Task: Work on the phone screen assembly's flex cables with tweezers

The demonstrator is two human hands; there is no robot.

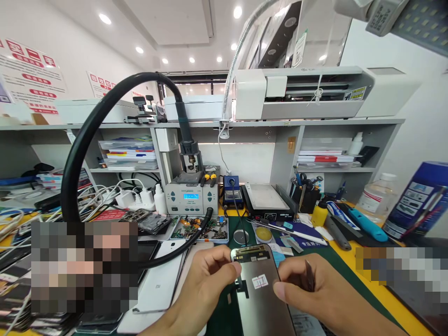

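A phone display panel (262, 303), its grey metallic back facing me, is held upright at the front middle. A small white label with red marks (260, 281) sticks to it, and a flex connector strip (252, 253) runs along its top. My left hand (213, 277) is closed on the panel's upper left edge, thumb on the back. On the right edge, my right hand (304, 284) pinches the panel between thumb and fingers. A thin dark tool (309, 276) is tucked in that hand; its kind is unclear. The panel's bottom is cut off by the frame.
A white phone back (159, 280) lies left, under a black hose (175, 254). Behind stand a hot-air station (191, 198), a parts tray (220, 233) with loose boards and a flat heating plate (269, 205). A round tin (263, 234), tools and bottles crowd the right.
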